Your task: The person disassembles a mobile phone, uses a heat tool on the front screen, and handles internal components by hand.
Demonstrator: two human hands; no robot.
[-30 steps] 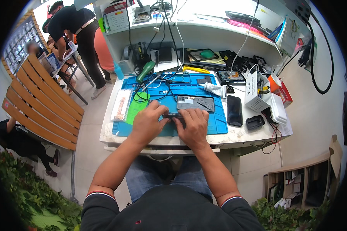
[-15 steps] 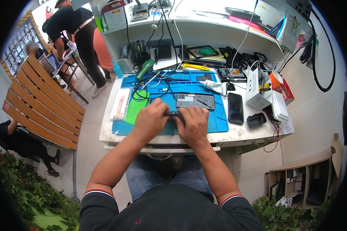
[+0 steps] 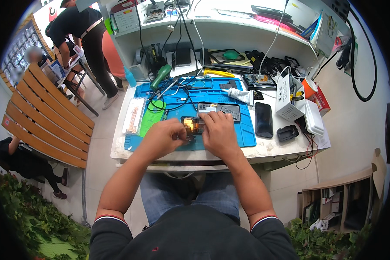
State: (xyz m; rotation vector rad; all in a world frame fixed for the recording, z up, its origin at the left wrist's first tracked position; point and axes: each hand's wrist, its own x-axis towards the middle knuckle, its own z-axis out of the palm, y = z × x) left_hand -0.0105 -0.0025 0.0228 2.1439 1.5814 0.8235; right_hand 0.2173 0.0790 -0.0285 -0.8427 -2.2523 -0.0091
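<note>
Between my hands, a dark phone part (image 3: 189, 122) with gold-coloured patches faces up, low over the blue work mat (image 3: 160, 144). The fingers of my right hand (image 3: 220, 133) are closed over its right end. My left hand (image 3: 165, 136) is curled at its lower left edge with the fingertips pinched; what they hold, if anything, is too small to make out. Just beyond my right hand lies a grey phone back cover (image 3: 224, 108). Left of the phone part, a bright green sheet (image 3: 153, 118) rests on the mat next to a clear bag of small copper-coloured pieces (image 3: 135, 115).
A black phone (image 3: 264, 119) and a small black tray (image 3: 287, 133) are on the right. Behind are a glue tube (image 3: 240, 95), a yellow cutter (image 3: 219, 73), a green-handled tool (image 3: 160, 76) and tangled cables. Shelves rise at the back; people stand at far left.
The dark phone part, held edge-on between both hands before, now shows its gold-patched face upward. My left hand has shifted down and left; my right hand has turned over its right end.
</note>
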